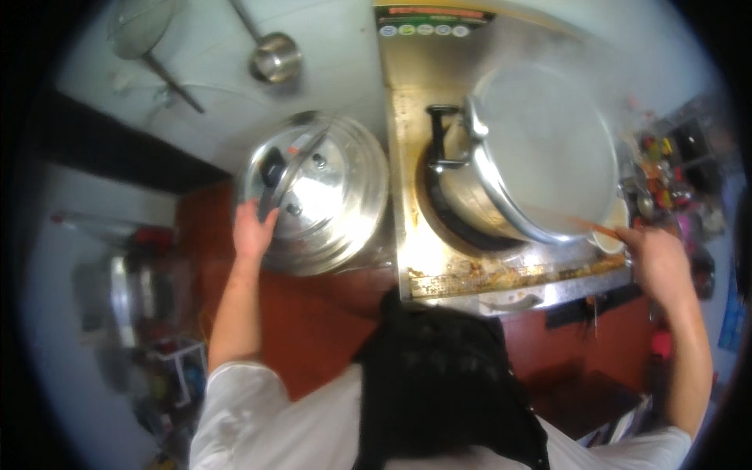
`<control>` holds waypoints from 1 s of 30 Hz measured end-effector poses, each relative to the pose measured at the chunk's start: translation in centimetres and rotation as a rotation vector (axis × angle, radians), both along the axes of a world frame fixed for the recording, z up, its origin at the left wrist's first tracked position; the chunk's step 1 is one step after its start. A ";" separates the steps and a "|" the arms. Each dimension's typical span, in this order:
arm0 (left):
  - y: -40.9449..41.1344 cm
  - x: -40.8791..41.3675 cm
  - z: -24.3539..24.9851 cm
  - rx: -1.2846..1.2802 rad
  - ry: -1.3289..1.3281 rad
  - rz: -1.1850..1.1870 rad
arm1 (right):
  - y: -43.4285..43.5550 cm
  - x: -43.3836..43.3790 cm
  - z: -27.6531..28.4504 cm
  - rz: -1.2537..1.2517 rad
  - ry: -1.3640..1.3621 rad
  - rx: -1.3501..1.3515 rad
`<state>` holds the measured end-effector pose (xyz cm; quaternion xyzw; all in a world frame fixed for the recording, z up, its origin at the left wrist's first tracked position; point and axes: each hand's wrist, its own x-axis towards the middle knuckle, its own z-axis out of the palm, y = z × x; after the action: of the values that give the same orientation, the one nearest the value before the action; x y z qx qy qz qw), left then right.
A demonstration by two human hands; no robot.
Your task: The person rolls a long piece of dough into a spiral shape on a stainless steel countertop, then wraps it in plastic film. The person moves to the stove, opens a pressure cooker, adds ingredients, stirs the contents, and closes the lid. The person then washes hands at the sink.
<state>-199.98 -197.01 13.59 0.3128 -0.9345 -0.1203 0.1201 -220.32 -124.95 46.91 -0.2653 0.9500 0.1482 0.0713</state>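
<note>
My left hand (252, 230) grips the near end of the strap handle on a large round metal lid (317, 194), left of the stove. What lies under the lid is hidden. My right hand (661, 258) holds a thin wooden stick or spoon handle (596, 226), which slants over the near right rim of a big stainless steel stockpot (479, 202). Its far end is lost in steam. The pot sits on a burner, with a black-coated side handle (437, 135) facing left. Pale steam (546, 141) covers the pot's mouth and blurs its contents.
The stained metal stovetop (420, 258) has a perforated strip along its front edge. A metal ladle (276, 57) and a strainer (141, 26) are at the upper left. Several blurred containers (655, 158) stand at the far right. Reddish-brown floor (317, 335) shows below.
</note>
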 end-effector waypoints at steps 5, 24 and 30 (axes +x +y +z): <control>-2.1 -6.0 -0.9 0.152 -0.076 -0.058 | -1.8 0.9 -2.9 -0.157 0.177 0.188; -2.1 -3.5 2.4 0.181 -0.047 -0.109 | -11.8 23.1 -27.9 -0.428 -0.255 -1.092; 3.4 1.6 13.7 -0.026 -0.102 -0.209 | -21.0 17.6 -40.5 -0.312 -0.394 -1.095</control>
<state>-198.42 -193.59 27.29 0.2179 -0.9684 -0.1038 0.0635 -202.75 -145.91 6.42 -0.1435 0.8848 -0.4269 0.1196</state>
